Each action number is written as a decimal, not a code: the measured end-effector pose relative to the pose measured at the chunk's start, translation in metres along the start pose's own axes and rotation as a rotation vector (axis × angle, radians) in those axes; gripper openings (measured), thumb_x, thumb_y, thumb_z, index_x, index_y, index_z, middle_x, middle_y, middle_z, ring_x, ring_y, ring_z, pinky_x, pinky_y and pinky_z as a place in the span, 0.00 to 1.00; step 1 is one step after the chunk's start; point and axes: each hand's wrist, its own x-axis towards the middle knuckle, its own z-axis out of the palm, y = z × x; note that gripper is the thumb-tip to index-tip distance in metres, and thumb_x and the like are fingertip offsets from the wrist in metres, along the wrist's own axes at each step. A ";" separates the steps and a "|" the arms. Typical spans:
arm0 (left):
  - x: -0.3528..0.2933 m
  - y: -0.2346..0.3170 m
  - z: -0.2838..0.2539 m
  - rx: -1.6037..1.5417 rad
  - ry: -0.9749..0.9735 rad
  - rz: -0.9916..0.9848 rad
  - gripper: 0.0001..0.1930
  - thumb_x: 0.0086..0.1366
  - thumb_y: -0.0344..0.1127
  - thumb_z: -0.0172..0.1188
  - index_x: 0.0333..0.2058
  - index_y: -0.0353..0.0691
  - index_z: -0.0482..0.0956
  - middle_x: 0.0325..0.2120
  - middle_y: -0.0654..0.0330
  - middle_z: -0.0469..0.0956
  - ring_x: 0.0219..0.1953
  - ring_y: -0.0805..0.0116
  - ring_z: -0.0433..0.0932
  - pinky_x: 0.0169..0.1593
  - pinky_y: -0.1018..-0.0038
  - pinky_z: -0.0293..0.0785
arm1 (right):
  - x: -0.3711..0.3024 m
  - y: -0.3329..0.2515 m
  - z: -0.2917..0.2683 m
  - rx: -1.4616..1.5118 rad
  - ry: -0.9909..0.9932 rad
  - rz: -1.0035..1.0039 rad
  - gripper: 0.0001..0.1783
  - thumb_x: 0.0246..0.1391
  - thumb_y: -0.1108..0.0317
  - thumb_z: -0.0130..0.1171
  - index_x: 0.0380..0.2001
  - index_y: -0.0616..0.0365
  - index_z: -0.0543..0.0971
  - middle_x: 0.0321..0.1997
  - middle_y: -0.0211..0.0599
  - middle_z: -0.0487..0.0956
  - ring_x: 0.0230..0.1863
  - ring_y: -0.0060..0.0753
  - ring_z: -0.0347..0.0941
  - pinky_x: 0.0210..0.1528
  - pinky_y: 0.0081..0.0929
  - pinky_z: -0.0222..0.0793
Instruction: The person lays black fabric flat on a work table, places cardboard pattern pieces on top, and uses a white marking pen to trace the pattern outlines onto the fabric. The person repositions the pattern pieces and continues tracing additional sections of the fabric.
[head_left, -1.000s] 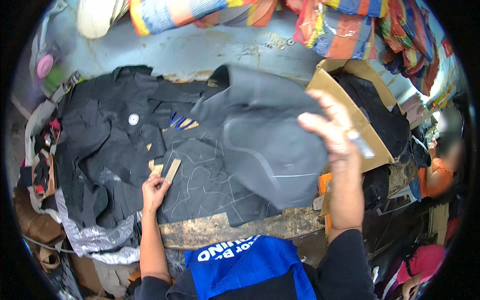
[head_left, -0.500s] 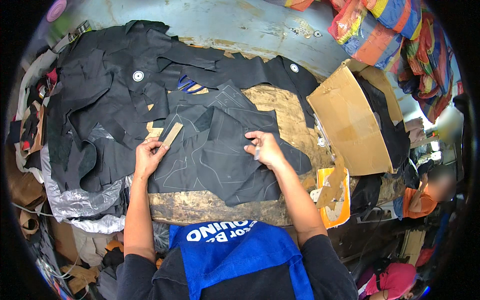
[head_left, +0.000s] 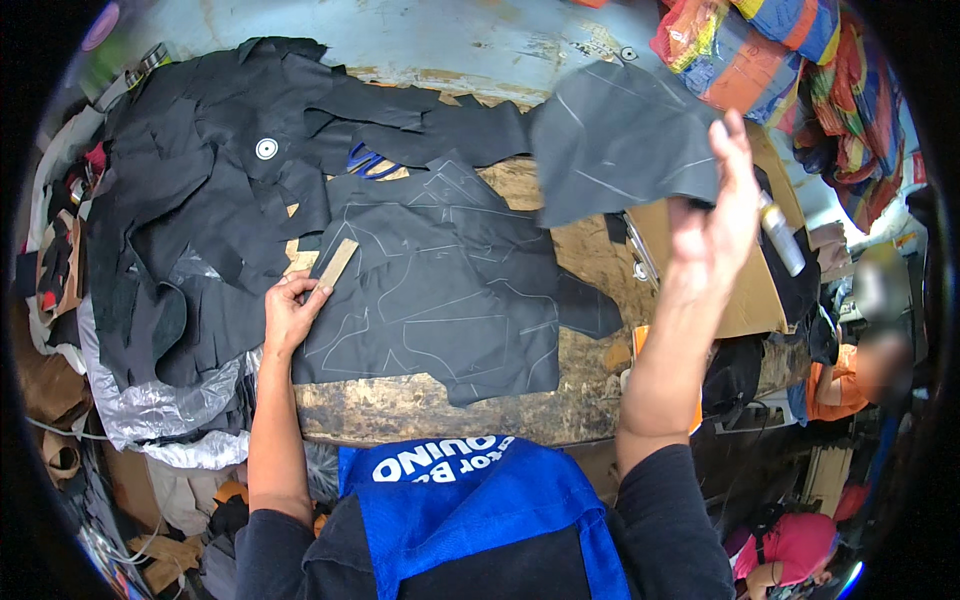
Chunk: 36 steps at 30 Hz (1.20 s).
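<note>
My left hand [head_left: 292,310] pinches a narrow flat tan strip [head_left: 341,263], its far end resting over black leather-like sheets [head_left: 450,290] marked with pale outlines. At the right, my right hand [head_left: 715,200] is raised above the table, with a loose piece of black leather-like material [head_left: 620,140] in its grip. This piece hangs in the air left of the fingers and carries a few pale lines. Beside the right hand a silver pen-like tube [head_left: 783,240] sticks out; its hold is blurred. Blue-handled scissors [head_left: 372,161] lie beyond the marked sheets, partly covered.
Black material [head_left: 170,170] is heaped at the left over silvery plastic sheeting [head_left: 160,400]. Behind my right forearm stands an open cardboard box [head_left: 745,290]. Colourful woven bags [head_left: 770,60] hang at the far right. A person in orange [head_left: 835,385] is off to the right.
My right hand has lifted a black piece off the marked sheets and swung it up and to the right, uncovering more outlines. My left hand has barely moved.
</note>
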 end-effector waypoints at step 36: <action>-0.003 -0.009 0.001 0.012 0.023 0.021 0.11 0.47 0.32 0.68 0.26 0.29 0.80 0.28 0.55 0.78 0.23 0.73 0.67 0.27 0.76 0.64 | 0.203 -0.085 -0.316 -1.874 0.043 -0.018 0.27 0.39 0.49 0.70 0.36 0.62 0.80 0.29 0.44 0.80 0.32 0.37 0.76 0.39 0.30 0.69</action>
